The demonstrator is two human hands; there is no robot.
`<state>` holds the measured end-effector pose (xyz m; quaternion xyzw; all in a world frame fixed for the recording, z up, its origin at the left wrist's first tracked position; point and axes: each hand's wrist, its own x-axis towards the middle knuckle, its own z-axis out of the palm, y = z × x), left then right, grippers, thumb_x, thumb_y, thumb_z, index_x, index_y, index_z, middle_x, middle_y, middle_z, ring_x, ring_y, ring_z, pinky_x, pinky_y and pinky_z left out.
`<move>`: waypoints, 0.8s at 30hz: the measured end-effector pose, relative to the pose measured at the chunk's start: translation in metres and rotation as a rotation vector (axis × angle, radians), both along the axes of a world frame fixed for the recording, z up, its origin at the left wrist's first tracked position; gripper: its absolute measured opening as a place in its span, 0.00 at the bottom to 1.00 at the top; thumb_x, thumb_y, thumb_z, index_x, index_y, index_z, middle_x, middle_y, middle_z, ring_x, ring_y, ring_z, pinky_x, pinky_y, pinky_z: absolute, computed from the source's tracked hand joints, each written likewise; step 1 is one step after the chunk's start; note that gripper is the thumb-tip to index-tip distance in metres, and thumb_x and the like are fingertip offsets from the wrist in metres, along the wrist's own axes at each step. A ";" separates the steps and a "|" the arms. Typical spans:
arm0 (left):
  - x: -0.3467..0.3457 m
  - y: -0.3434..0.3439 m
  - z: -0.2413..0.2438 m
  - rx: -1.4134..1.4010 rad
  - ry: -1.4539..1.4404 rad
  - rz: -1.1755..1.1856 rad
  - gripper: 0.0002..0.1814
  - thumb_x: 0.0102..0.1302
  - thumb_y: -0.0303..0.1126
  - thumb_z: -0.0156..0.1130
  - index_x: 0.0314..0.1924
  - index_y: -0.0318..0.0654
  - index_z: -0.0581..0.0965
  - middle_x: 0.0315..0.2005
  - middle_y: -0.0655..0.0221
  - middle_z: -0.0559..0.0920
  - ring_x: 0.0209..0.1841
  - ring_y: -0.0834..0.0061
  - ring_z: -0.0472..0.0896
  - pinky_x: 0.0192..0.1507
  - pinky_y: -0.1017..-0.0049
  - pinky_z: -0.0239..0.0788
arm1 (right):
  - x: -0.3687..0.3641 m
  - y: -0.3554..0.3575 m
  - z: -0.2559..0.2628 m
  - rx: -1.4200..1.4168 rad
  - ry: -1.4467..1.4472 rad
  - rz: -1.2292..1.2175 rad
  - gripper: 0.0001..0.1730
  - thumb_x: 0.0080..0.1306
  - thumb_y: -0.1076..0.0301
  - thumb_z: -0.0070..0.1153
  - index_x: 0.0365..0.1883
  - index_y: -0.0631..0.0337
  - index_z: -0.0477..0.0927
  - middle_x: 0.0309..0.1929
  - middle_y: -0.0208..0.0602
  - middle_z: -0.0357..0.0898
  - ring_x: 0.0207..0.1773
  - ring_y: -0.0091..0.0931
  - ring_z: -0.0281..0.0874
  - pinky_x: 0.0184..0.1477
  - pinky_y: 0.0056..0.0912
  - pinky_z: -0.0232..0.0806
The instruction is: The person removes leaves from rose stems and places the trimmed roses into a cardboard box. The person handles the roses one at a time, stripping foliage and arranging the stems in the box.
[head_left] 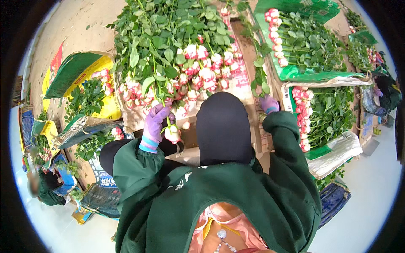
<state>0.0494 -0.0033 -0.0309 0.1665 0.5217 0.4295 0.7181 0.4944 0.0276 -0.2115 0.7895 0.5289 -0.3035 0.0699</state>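
My left hand (155, 121), in a purple glove with a striped cuff, grips a rose stem just behind its bloom. That white rose with pink edges (172, 134) hangs head toward me, its leafy stem running up over the pile. In front lies a big heap of pink-and-white roses (207, 76), blooms toward me and foliage (164, 28) beyond. My right hand (269, 104), gloved likewise, is closed at the lower end of a long leafy stem (260, 76) beside the heap. What its fingers cover is hidden.
Right of me, roses lie with blooms lined up in a green sheet (288, 74) and a white-edged wrap (335, 155). At left, more roses rest on yellow-and-green sacks (109, 66). People work at far left (50, 189) and far right (390, 91).
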 end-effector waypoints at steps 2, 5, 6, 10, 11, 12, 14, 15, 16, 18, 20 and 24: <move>0.003 -0.001 0.000 -0.008 0.018 0.013 0.12 0.65 0.29 0.56 0.48 0.34 0.73 0.25 0.70 0.76 0.27 0.77 0.75 0.32 0.77 0.69 | 0.006 -0.001 -0.015 -0.079 -0.059 0.124 0.22 0.61 0.52 0.51 0.49 0.57 0.73 0.44 0.52 0.77 0.47 0.46 0.75 0.50 0.49 0.66; 0.005 0.000 -0.002 -0.008 0.003 0.015 0.12 0.66 0.29 0.55 0.48 0.34 0.73 0.26 0.70 0.75 0.28 0.77 0.74 0.32 0.77 0.68 | 0.005 0.007 -0.011 -0.077 -0.023 0.126 0.21 0.62 0.53 0.51 0.48 0.56 0.74 0.44 0.53 0.77 0.49 0.46 0.75 0.50 0.48 0.66; 0.007 0.000 -0.003 -0.002 -0.005 0.002 0.12 0.66 0.29 0.55 0.48 0.34 0.73 0.26 0.70 0.74 0.29 0.77 0.74 0.33 0.77 0.68 | 0.005 0.009 -0.008 -0.063 -0.003 0.111 0.21 0.62 0.54 0.50 0.48 0.56 0.74 0.44 0.53 0.77 0.49 0.45 0.74 0.50 0.47 0.66; 0.011 0.005 -0.002 -0.026 0.012 -0.015 0.12 0.66 0.29 0.54 0.49 0.33 0.73 0.25 0.70 0.74 0.29 0.77 0.74 0.32 0.77 0.69 | 0.012 0.017 -0.011 -0.110 0.006 0.116 0.22 0.61 0.52 0.50 0.49 0.56 0.74 0.48 0.52 0.76 0.53 0.45 0.73 0.52 0.46 0.65; 0.011 0.005 -0.003 -0.033 0.013 -0.010 0.13 0.66 0.29 0.54 0.49 0.33 0.72 0.25 0.69 0.75 0.29 0.77 0.74 0.32 0.77 0.69 | 0.013 0.016 -0.014 -0.122 0.001 0.102 0.23 0.61 0.51 0.51 0.50 0.56 0.73 0.48 0.52 0.76 0.53 0.45 0.73 0.53 0.46 0.65; 0.012 0.004 -0.004 -0.039 0.012 -0.006 0.13 0.66 0.28 0.54 0.49 0.33 0.72 0.25 0.69 0.75 0.29 0.77 0.74 0.31 0.77 0.69 | 0.016 0.015 -0.018 -0.133 -0.006 0.086 0.24 0.61 0.51 0.51 0.51 0.56 0.73 0.49 0.51 0.75 0.53 0.45 0.73 0.53 0.46 0.65; 0.011 0.005 -0.006 -0.042 0.042 -0.014 0.14 0.66 0.28 0.54 0.51 0.33 0.71 0.25 0.68 0.75 0.29 0.77 0.74 0.30 0.77 0.69 | 0.021 0.014 -0.025 -0.180 0.003 0.010 0.28 0.60 0.48 0.52 0.54 0.54 0.72 0.52 0.50 0.74 0.54 0.43 0.73 0.55 0.45 0.64; 0.012 0.004 -0.002 -0.039 0.049 -0.008 0.14 0.66 0.28 0.54 0.51 0.32 0.71 0.25 0.69 0.74 0.29 0.77 0.74 0.31 0.77 0.69 | 0.019 0.013 -0.028 -0.172 -0.004 0.010 0.28 0.60 0.48 0.52 0.55 0.53 0.72 0.52 0.49 0.75 0.54 0.43 0.73 0.55 0.45 0.64; 0.014 0.005 -0.001 -0.037 0.047 -0.008 0.15 0.66 0.27 0.54 0.51 0.31 0.71 0.25 0.70 0.74 0.28 0.77 0.74 0.32 0.77 0.68 | 0.019 0.010 -0.030 -0.167 -0.015 -0.002 0.28 0.59 0.49 0.53 0.56 0.52 0.72 0.51 0.49 0.75 0.54 0.43 0.73 0.55 0.44 0.64; 0.017 0.007 -0.002 -0.025 0.042 0.001 0.16 0.66 0.27 0.54 0.52 0.30 0.70 0.24 0.72 0.72 0.28 0.77 0.73 0.34 0.77 0.68 | 0.034 0.010 -0.053 -0.175 -0.028 -0.003 0.29 0.59 0.49 0.54 0.56 0.52 0.72 0.50 0.49 0.75 0.53 0.43 0.74 0.53 0.43 0.66; 0.015 0.005 -0.004 -0.010 0.109 -0.051 0.16 0.66 0.28 0.53 0.53 0.30 0.71 0.25 0.70 0.75 0.28 0.78 0.73 0.33 0.79 0.67 | 0.051 0.011 -0.078 -0.259 0.006 0.031 0.30 0.58 0.46 0.53 0.55 0.55 0.73 0.52 0.50 0.75 0.53 0.44 0.73 0.54 0.43 0.66; 0.012 0.000 -0.007 -0.024 0.183 -0.051 0.16 0.67 0.30 0.53 0.53 0.33 0.71 0.25 0.67 0.77 0.27 0.77 0.74 0.33 0.80 0.66 | 0.054 0.022 -0.070 -0.452 0.255 -0.233 0.30 0.58 0.48 0.57 0.51 0.62 0.75 0.48 0.51 0.77 0.49 0.41 0.76 0.51 0.41 0.68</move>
